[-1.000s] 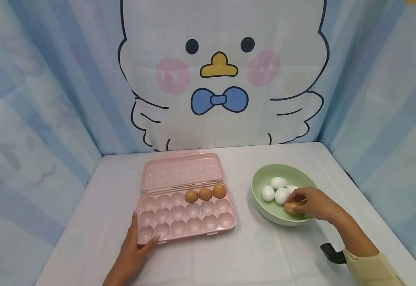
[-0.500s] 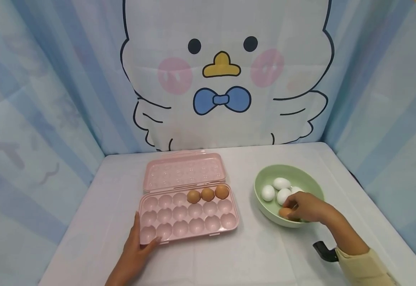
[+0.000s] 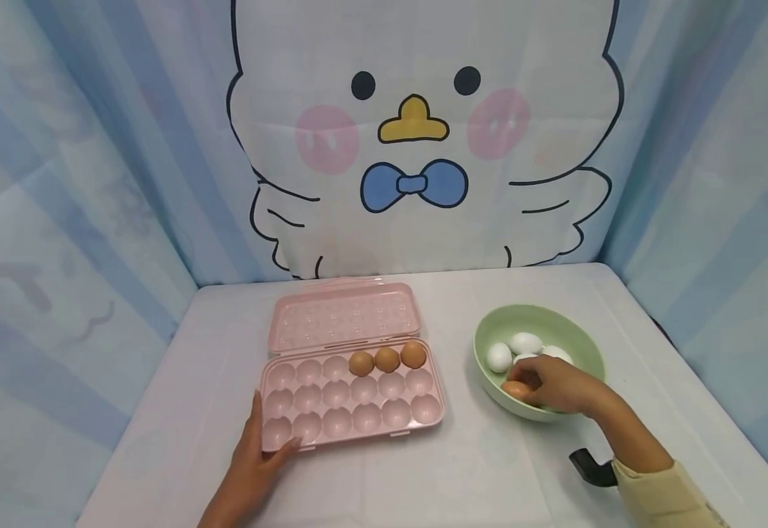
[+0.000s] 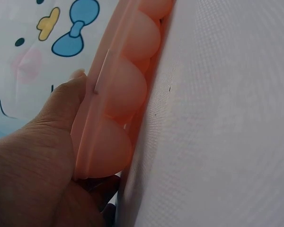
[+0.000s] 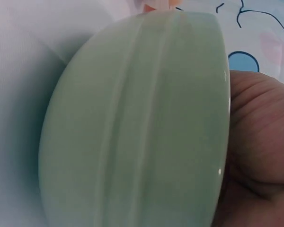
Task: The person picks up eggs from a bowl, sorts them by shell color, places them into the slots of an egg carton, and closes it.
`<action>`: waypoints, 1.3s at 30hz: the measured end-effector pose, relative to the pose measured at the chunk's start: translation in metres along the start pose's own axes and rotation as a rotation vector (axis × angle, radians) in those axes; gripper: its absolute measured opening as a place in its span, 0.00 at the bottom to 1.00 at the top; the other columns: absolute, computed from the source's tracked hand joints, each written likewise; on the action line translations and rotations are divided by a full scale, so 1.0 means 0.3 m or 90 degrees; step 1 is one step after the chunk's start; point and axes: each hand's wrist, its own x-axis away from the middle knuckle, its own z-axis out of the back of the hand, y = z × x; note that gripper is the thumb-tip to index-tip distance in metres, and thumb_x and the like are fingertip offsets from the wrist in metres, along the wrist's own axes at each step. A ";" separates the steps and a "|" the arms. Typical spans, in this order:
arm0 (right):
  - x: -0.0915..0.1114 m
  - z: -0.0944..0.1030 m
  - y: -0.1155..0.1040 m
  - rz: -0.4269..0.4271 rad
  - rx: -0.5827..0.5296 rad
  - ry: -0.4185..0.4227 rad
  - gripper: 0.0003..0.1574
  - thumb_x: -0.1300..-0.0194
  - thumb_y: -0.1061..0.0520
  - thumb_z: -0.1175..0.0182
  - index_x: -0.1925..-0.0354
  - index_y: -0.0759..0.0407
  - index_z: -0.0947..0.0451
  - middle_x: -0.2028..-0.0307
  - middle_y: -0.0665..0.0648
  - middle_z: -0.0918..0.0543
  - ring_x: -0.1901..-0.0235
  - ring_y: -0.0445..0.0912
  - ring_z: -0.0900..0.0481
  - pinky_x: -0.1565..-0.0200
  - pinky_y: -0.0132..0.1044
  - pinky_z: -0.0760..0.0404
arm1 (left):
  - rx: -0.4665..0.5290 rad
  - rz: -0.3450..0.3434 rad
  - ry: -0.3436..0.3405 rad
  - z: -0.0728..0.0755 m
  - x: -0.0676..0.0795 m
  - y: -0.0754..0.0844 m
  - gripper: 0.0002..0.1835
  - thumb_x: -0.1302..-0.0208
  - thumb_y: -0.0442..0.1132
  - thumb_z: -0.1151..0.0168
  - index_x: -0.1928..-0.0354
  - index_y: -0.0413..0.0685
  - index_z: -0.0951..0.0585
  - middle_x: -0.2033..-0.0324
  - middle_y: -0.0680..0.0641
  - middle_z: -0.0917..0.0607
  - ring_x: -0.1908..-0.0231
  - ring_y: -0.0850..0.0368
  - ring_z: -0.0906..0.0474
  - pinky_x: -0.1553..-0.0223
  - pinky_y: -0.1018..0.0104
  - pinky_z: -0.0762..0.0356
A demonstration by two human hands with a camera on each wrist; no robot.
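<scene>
In the head view, a pink egg tray [image 3: 352, 396] lies with its lid [image 3: 347, 317] folded back. Three brown eggs [image 3: 386, 359] sit at the right end of its back row. My left hand [image 3: 249, 460] holds the tray's front left corner, thumb at the front edge and fingers along the left side; the left wrist view shows the thumb [image 4: 61, 104] against the rim. Inside the green bowl [image 3: 489, 323], my right hand [image 3: 562, 385] pinches a brown egg [image 3: 516, 390] at the near side. Several white eggs [image 3: 526, 343] lie behind it, partly covered by the hand.
Both tray and bowl stand on a white-covered table [image 3: 423, 484]. A black curved piece [image 3: 591, 468] sticks out by the right sleeve [image 3: 664, 495]. A cartoon-printed curtain [image 3: 417, 242] hangs along the table's back edge, with blue striped cloth at both sides.
My right hand has shifted left inside the bowl with the brown egg in its fingers. The left hand stays on the tray corner. The head view has shifted slightly.
</scene>
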 end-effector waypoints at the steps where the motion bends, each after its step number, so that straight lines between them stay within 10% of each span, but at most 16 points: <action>1: -0.003 -0.004 -0.002 0.000 -0.002 0.007 0.07 0.33 0.57 0.29 0.58 0.55 0.16 0.63 0.44 0.16 0.62 0.41 0.21 0.57 0.38 0.22 | 0.003 -0.004 0.000 -0.001 0.001 0.000 0.64 0.32 0.61 0.34 0.18 0.53 0.73 0.19 0.33 0.62 0.22 0.32 0.63 0.27 0.35 0.60; 12: -0.025 -0.019 -0.021 0.018 -0.092 0.073 0.29 0.35 0.61 0.27 0.38 0.65 0.21 0.46 0.59 0.16 0.46 0.58 0.17 0.46 0.50 0.19 | 0.002 0.008 -0.001 -0.003 0.002 0.006 0.64 0.33 0.63 0.34 0.18 0.52 0.73 0.19 0.33 0.63 0.22 0.31 0.64 0.27 0.34 0.61; 39: -0.225 -0.117 -0.212 0.075 -0.280 0.201 0.26 0.34 0.61 0.28 0.39 0.58 0.22 0.45 0.57 0.17 0.40 0.56 0.20 0.46 0.40 0.17 | 0.007 -0.009 0.005 0.001 0.002 0.001 0.63 0.32 0.62 0.34 0.18 0.51 0.72 0.19 0.34 0.62 0.22 0.33 0.64 0.26 0.35 0.61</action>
